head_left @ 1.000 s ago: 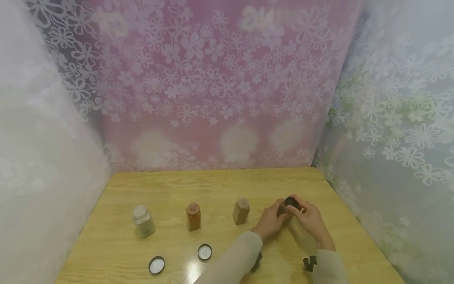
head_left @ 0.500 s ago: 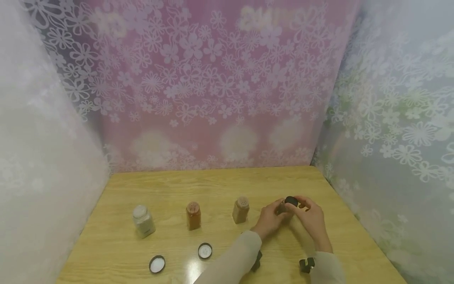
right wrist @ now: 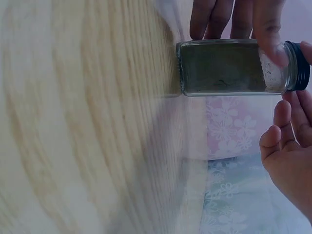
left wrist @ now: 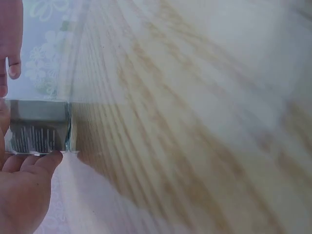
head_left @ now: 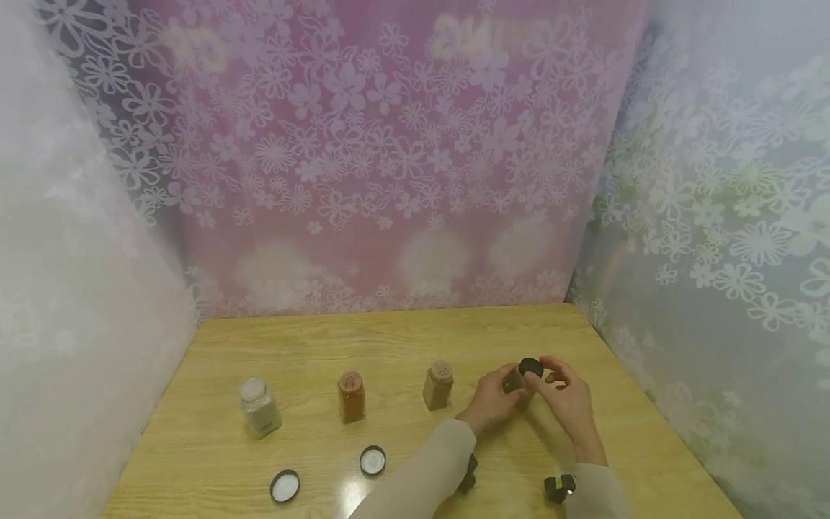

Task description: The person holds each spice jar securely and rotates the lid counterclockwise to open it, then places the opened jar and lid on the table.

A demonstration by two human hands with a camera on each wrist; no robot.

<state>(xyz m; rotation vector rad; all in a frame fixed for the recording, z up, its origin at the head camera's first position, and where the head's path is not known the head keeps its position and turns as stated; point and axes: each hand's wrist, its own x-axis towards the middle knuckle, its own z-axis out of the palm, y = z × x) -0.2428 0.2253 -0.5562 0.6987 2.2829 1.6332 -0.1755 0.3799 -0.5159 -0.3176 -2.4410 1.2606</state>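
Note:
My left hand point(head_left: 498, 391) grips a small glass spice jar point(head_left: 515, 379) of dark green powder, held just above the wooden table point(head_left: 402, 339) at its right side. My right hand point(head_left: 548, 378) pinches the jar's black cap point(head_left: 532, 367) from the right. In the right wrist view the jar point(right wrist: 229, 67) lies sideways, with the black cap point(right wrist: 301, 65) at its right end, the left hand's fingers point(right wrist: 219, 19) above it and my right hand point(right wrist: 287, 146) below the cap. In the left wrist view the jar point(left wrist: 39, 126) sits between my left thumb and fingers.
Three other uncapped spice jars stand in a row: white point(head_left: 259, 408), orange-brown point(head_left: 351, 396) and tan point(head_left: 438, 386). Two loose black lids point(head_left: 285, 486) point(head_left: 372, 460) lie upside down near the front edge. Flowered panels wall the table on three sides.
Both hands have stayed on the jar and cap, shifting slightly left. My right fingers have moved a little around the cap. The other jars and lids have not moved.

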